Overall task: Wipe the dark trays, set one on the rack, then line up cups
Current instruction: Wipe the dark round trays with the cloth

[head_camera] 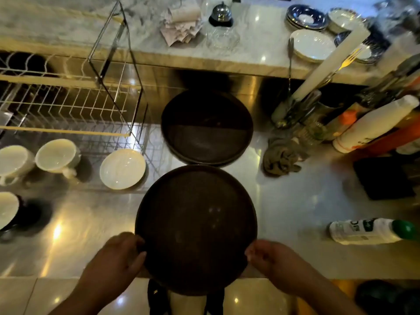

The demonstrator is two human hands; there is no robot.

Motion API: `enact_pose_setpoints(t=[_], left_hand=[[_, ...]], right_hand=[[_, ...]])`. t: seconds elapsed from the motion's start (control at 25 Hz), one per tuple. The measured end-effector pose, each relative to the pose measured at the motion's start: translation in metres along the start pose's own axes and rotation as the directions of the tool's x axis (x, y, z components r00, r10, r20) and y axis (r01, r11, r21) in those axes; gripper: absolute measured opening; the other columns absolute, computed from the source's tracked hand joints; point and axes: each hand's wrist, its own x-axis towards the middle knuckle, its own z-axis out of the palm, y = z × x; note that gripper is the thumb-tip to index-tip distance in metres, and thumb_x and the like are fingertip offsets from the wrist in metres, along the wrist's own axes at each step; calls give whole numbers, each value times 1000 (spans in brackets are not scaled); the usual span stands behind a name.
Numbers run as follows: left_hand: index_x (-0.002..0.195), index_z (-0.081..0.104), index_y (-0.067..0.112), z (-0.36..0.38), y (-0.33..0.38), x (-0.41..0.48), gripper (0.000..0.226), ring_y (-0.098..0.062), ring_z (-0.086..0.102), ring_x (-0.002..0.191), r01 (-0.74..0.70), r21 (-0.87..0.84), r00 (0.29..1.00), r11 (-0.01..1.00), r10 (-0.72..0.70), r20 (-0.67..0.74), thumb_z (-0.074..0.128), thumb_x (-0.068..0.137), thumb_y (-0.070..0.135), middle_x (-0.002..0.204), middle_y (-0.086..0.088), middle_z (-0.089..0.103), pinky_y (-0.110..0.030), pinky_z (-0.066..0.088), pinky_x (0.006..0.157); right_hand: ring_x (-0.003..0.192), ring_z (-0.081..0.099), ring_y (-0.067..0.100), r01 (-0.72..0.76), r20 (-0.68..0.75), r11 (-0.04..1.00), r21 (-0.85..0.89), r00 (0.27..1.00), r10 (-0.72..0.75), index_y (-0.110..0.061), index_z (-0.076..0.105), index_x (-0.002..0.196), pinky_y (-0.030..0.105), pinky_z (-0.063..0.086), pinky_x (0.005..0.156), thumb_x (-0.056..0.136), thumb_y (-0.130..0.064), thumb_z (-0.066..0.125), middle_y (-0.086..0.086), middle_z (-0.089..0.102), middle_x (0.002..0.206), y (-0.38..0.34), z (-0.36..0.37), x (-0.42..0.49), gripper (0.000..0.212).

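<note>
A round dark tray point(195, 223) hangs over the counter's front edge, held at its near rim by both hands. My left hand point(120, 253) grips the left side and my right hand point(268, 258) grips the right side. Behind it a stack of dark trays point(206, 130) lies on the steel counter. A crumpled grey cloth point(281, 155) sits to the right of that stack. The wire dish rack point(68, 103) stands at the left. White cups point(58, 156) and a white bowl point(122, 169) rest in front of the rack.
A white bottle with a green cap point(368, 230) lies on its side at the right. Squeeze bottles point(372, 123) and a cutlery holder point(300, 110) crowd the right side. Stacked plates point(311, 45), a bell point(221, 14) and napkins point(181, 23) sit on the marble shelf behind.
</note>
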Motion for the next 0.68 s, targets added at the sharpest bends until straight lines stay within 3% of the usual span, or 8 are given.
enact_pose_setpoints(t=[0.04, 0.12, 0.24, 0.32, 0.4, 0.48, 0.6, 0.68], left_hand=[[109, 63, 45, -3, -2, 10, 32, -17, 68, 102, -40, 27, 997, 999, 42, -62, 54, 80, 56, 116, 10, 69, -35, 59, 81], [125, 69, 22, -5, -9, 33, 59, -30, 63, 121, -72, 169, 995, 983, 83, -56, 54, 80, 56, 140, -6, 63, -46, 55, 98], [138, 65, 22, -1, -24, 62, 68, -31, 51, 140, -179, 311, 981, 933, 193, -15, 51, 85, 61, 158, -7, 47, -49, 38, 115], [141, 62, 24, 11, -37, 70, 67, -29, 48, 143, -225, 342, 969, 912, 245, -16, 43, 91, 63, 161, -7, 42, -48, 30, 118], [144, 59, 24, 17, -46, 74, 68, -28, 43, 146, -244, 345, 963, 906, 269, -25, 32, 95, 62, 162, -8, 40, -50, 27, 120], [146, 55, 24, 20, -48, 78, 66, -28, 39, 148, -254, 328, 958, 910, 284, -44, 35, 94, 59, 164, -8, 36, -50, 24, 122], [149, 51, 27, 23, -52, 77, 66, -27, 34, 151, -250, 329, 962, 910, 273, -22, 44, 90, 56, 166, -7, 33, -50, 22, 123], [149, 50, 28, 22, -53, 78, 66, -26, 33, 151, -241, 329, 964, 913, 265, -28, 44, 90, 56, 166, -6, 33, -50, 21, 124]], right_hand=[[82, 68, 0, 39, -125, 999, 32, 992, -35, -43, 67, 99, 20, 54, 69, 92, -44, 60, -16, 72, 91, 0, -16, 10, 10], [81, 66, 3, 7, -391, 1000, -20, 920, -14, -44, 66, 104, 21, 52, 66, 93, -37, 63, -11, 70, 92, -3, -52, 36, 14], [98, 64, 23, -103, -654, 974, -202, 755, -56, -25, 65, 126, 37, 54, 82, 88, -31, 70, 3, 66, 114, -2, -106, 88, 39], [99, 62, 34, -189, -700, 939, -288, 710, -72, -16, 66, 122, 41, 52, 84, 82, -29, 72, 14, 68, 114, 6, -132, 120, 42], [100, 61, 37, -294, -674, 905, -307, 739, 11, -16, 64, 117, 43, 54, 83, 78, -36, 74, 16, 67, 111, 11, -143, 145, 45], [103, 60, 38, -371, -656, 876, -308, 750, 87, -16, 61, 116, 46, 56, 84, 77, -38, 76, 17, 64, 112, 16, -139, 162, 48], [91, 64, 42, -337, -742, 894, -296, 670, 7, -14, 61, 111, 47, 56, 73, 82, -15, 70, 21, 67, 104, 24, -127, 174, 31], [87, 65, 44, -309, -765, 928, -209, 642, 41, -14, 60, 113, 47, 55, 71, 83, -7, 65, 22, 68, 101, 23, -125, 175, 31]])
